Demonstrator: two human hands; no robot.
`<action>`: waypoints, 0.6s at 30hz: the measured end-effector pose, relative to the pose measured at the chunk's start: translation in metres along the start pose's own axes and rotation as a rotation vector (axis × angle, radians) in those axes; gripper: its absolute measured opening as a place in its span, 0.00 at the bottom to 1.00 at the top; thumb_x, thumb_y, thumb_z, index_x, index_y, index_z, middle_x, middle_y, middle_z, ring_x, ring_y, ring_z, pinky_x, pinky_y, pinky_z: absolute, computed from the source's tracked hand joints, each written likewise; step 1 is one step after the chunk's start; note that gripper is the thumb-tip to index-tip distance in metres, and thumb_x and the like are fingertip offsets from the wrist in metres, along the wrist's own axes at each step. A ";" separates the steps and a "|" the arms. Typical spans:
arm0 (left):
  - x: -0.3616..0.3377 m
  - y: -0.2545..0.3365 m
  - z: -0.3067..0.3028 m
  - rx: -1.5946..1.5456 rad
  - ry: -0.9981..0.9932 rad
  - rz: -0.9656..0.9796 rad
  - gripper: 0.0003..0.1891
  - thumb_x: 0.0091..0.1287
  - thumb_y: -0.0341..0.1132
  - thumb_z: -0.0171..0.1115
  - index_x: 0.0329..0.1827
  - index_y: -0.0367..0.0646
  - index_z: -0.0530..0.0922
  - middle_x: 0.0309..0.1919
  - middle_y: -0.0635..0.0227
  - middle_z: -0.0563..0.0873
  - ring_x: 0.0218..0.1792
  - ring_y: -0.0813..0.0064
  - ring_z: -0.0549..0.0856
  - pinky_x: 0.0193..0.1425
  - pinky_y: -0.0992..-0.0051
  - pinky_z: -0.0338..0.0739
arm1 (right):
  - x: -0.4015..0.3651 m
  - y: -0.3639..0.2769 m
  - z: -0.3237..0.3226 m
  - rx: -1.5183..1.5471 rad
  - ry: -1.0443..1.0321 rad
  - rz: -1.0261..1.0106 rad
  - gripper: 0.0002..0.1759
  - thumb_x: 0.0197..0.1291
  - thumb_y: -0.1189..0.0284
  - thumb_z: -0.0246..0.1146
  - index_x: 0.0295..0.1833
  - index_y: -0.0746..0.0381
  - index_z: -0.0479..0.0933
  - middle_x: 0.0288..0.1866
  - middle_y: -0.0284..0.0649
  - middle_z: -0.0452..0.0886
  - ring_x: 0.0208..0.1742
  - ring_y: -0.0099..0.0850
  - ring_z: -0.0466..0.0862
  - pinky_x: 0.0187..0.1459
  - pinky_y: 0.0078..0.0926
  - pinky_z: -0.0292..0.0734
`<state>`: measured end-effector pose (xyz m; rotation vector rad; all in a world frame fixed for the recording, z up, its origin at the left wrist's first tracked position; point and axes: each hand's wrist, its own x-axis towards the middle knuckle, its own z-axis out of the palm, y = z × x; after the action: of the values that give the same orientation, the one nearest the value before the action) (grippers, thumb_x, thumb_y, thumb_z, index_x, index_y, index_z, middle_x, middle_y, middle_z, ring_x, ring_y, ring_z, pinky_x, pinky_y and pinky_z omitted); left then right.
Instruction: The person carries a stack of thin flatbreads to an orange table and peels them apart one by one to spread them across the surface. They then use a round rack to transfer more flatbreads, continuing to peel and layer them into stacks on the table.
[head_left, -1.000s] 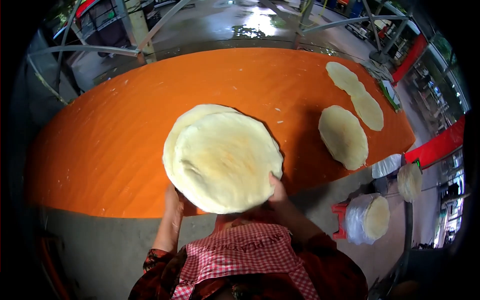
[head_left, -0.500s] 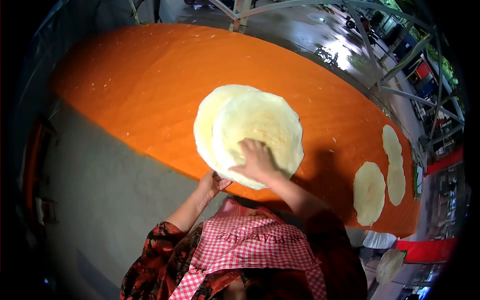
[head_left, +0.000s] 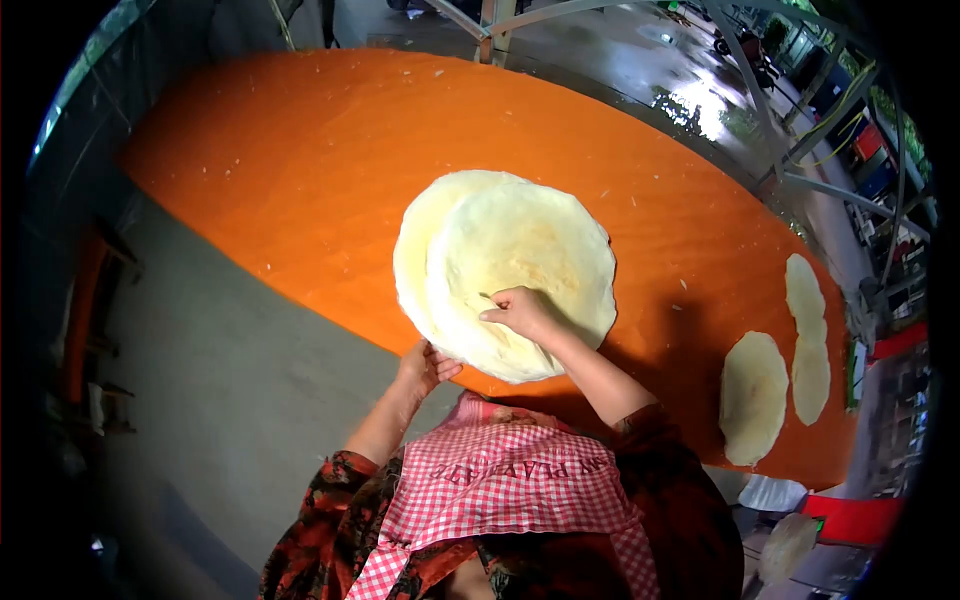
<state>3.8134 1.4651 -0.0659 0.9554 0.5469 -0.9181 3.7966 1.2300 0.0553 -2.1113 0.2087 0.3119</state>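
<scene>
Two large round sheets of pale dough overlap near the front edge of the orange table (head_left: 330,180). The upper sheet (head_left: 540,240) lies to the right, covering much of the lower sheet (head_left: 418,240). My right hand (head_left: 525,312) is over the upper sheet, its fingers drawn together in a pinch; what they hold, if anything, is too small to tell. My left hand (head_left: 430,367) is at the sheets' lower left edge by the table's rim, palm turned up and fingers a little apart, with part of it hidden near the dough.
On the table's right end lie a flat oval dough piece (head_left: 753,398) and a longer narrow one (head_left: 808,340). A clear plastic bag (head_left: 772,494) is past the table's lower right corner. Metal frame bars stand beyond the far edge.
My right hand was spread flat on the upper sheet and now has its fingers pinched together. My left hand has stayed at the dough's edge. The whole view has shifted slightly.
</scene>
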 end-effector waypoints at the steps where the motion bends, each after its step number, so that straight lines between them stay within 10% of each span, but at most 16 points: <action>1: 0.002 0.002 -0.002 0.002 0.011 0.010 0.25 0.76 0.51 0.37 0.59 0.37 0.67 0.44 0.54 0.83 0.42 0.60 0.85 0.49 0.60 0.83 | 0.007 0.009 0.000 -0.012 0.017 -0.018 0.13 0.49 0.66 0.71 0.35 0.65 0.81 0.26 0.42 0.83 0.26 0.32 0.79 0.34 0.33 0.74; 4: 0.013 -0.007 -0.006 0.019 0.034 0.015 0.25 0.74 0.53 0.41 0.60 0.41 0.68 0.49 0.54 0.83 0.45 0.58 0.86 0.53 0.58 0.81 | -0.004 -0.015 -0.025 -0.285 0.109 -0.022 0.11 0.50 0.68 0.70 0.33 0.65 0.80 0.27 0.42 0.83 0.27 0.27 0.77 0.33 0.31 0.73; 6: 0.007 -0.002 0.007 0.108 0.015 0.000 0.27 0.71 0.57 0.44 0.59 0.45 0.71 0.46 0.62 0.85 0.44 0.61 0.86 0.51 0.63 0.81 | 0.033 0.047 -0.065 0.074 0.260 -0.087 0.08 0.51 0.70 0.67 0.34 0.64 0.81 0.27 0.38 0.83 0.29 0.25 0.78 0.34 0.31 0.74; 10: 0.011 -0.006 0.005 0.053 0.020 0.025 0.29 0.72 0.58 0.43 0.62 0.43 0.69 0.49 0.57 0.83 0.45 0.61 0.85 0.50 0.62 0.80 | -0.054 0.087 -0.290 0.634 0.689 -0.178 0.05 0.53 0.74 0.64 0.34 0.65 0.81 0.27 0.36 0.82 0.28 0.25 0.79 0.31 0.28 0.76; 11: 0.007 -0.005 0.009 0.045 0.031 0.036 0.29 0.72 0.58 0.42 0.62 0.43 0.69 0.49 0.57 0.83 0.44 0.61 0.85 0.50 0.62 0.80 | -0.078 0.117 -0.332 0.492 0.807 -0.542 0.07 0.55 0.71 0.62 0.34 0.64 0.81 0.27 0.34 0.82 0.28 0.25 0.80 0.29 0.27 0.76; 13: 0.010 -0.007 -0.001 0.004 0.036 0.018 0.29 0.72 0.58 0.43 0.63 0.44 0.68 0.48 0.58 0.83 0.43 0.61 0.85 0.50 0.61 0.80 | -0.123 0.203 -0.452 -0.022 0.951 0.013 0.12 0.57 0.69 0.66 0.45 0.64 0.80 0.35 0.37 0.84 0.34 0.27 0.82 0.37 0.27 0.79; 15: 0.014 -0.007 -0.004 -0.027 0.031 0.001 0.26 0.73 0.57 0.44 0.60 0.44 0.69 0.48 0.58 0.83 0.45 0.59 0.84 0.52 0.59 0.79 | -0.147 0.175 -0.446 -0.728 1.456 0.462 0.28 0.54 0.61 0.68 0.56 0.68 0.74 0.53 0.53 0.79 0.53 0.44 0.80 0.54 0.40 0.74; 18: 0.017 -0.008 -0.006 -0.032 0.051 0.021 0.24 0.73 0.53 0.43 0.57 0.42 0.69 0.44 0.56 0.82 0.42 0.58 0.84 0.49 0.59 0.80 | -0.131 0.095 -0.342 -0.351 1.299 -0.094 0.29 0.55 0.60 0.69 0.56 0.68 0.74 0.54 0.50 0.77 0.53 0.45 0.79 0.56 0.37 0.74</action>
<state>3.8150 1.4613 -0.0852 0.9564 0.5923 -0.8660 3.6939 0.8926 0.1928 -2.3465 0.8332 -1.2029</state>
